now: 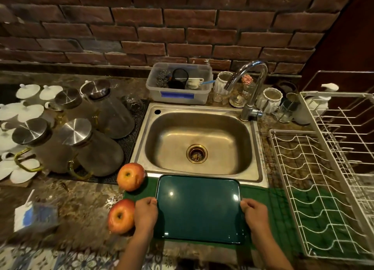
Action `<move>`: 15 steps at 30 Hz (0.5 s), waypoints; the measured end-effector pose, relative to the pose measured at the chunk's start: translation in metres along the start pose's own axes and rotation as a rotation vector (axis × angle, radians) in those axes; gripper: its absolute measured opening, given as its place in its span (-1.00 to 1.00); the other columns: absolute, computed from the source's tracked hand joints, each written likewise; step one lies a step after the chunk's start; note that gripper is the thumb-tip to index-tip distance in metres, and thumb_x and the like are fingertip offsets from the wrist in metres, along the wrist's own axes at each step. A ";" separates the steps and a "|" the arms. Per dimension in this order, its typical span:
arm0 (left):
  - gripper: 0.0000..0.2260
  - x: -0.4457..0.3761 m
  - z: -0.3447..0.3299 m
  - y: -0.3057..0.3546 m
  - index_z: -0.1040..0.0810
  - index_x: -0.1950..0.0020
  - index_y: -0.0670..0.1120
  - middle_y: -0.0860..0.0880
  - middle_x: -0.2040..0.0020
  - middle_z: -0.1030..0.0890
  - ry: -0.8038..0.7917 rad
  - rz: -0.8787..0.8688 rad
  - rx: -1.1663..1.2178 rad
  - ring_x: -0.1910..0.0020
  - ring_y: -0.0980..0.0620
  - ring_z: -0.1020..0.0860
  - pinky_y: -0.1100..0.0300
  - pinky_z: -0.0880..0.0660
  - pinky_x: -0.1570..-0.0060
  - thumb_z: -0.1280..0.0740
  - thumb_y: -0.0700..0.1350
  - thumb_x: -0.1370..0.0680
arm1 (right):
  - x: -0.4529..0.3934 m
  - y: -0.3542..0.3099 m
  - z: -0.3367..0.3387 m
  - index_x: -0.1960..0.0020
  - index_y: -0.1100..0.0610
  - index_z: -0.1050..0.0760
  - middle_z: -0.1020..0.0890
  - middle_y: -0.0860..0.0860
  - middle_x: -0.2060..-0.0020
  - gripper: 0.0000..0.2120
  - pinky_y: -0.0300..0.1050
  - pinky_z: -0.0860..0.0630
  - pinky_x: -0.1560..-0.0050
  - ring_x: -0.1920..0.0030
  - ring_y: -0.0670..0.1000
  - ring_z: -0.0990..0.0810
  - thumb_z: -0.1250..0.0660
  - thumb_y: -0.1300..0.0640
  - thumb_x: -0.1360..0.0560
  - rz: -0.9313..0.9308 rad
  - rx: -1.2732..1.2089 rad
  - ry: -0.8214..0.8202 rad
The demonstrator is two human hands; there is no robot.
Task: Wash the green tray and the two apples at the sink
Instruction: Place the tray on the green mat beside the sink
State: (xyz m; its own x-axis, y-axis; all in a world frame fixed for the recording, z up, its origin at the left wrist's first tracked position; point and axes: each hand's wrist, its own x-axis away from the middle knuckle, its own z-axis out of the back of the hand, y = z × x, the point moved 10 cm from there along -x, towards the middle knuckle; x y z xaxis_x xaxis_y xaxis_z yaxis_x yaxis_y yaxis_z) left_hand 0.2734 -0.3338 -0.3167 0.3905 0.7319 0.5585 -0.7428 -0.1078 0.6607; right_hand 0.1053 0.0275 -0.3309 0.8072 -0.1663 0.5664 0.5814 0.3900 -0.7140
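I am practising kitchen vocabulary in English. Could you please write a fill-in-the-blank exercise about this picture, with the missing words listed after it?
1. Both hands, left hand and right hand, grip the flat dark green rectangular tray by its two ____ edges.
2. The two red-yellow apples lie to the ____ of the tray.
3. No water runs from the curved chrome tap, and the stainless steel sink holds ____ dishes.
4. The white wire dish rack stands to the ____ of the sink.

Missing words: side; left; no; right
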 end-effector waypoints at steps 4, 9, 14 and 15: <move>-0.71 0.009 0.006 0.001 -0.57 0.29 -0.22 -0.25 0.20 -0.63 0.052 -0.067 -0.212 0.18 -0.18 -0.53 0.05 -0.38 0.16 -0.24 -0.25 -0.62 | 0.007 0.014 -0.002 0.28 0.15 -0.62 -0.65 0.12 0.29 -0.74 0.09 -0.52 0.06 0.16 0.15 -0.57 -0.31 0.28 -0.56 0.029 0.076 0.006; -0.77 0.019 0.007 0.002 -0.61 0.15 -0.14 -0.22 0.09 -0.66 0.105 -0.108 -0.362 0.17 -0.19 -0.52 0.07 -0.37 0.16 -0.23 -0.19 -0.64 | 0.017 0.011 0.002 0.11 0.19 -0.69 -0.64 0.09 0.25 -0.82 -0.01 -0.51 0.01 0.11 0.16 -0.58 -0.33 0.26 -0.57 0.100 0.173 0.076; -0.78 0.021 0.007 0.006 -0.66 0.03 -0.19 -0.25 0.06 -0.67 0.112 -0.145 -0.399 0.05 -0.28 -0.60 0.07 -0.37 0.17 -0.23 -0.17 -0.64 | 0.022 -0.001 0.006 0.08 0.26 -0.69 -0.56 0.05 0.34 -0.83 -0.09 -0.42 0.10 0.19 0.10 -0.52 -0.33 0.25 -0.57 0.170 0.247 0.114; -0.78 0.021 0.007 0.006 -0.66 0.02 -0.19 -0.25 0.06 -0.67 0.110 -0.146 -0.404 0.05 -0.28 -0.60 0.07 -0.37 0.17 -0.23 -0.17 -0.64 | 0.022 -0.001 0.006 0.11 0.26 -0.69 -0.56 0.04 0.35 -0.83 -0.09 -0.42 0.10 0.19 0.11 -0.53 -0.33 0.26 -0.57 0.169 0.246 0.109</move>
State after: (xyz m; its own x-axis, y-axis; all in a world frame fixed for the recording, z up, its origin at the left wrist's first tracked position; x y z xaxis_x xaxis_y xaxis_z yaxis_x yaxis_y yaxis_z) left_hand 0.2815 -0.3235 -0.2974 0.4630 0.7896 0.4027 -0.8458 0.2578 0.4670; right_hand 0.1220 0.0288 -0.3151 0.9043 -0.1708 0.3912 0.4063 0.6254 -0.6662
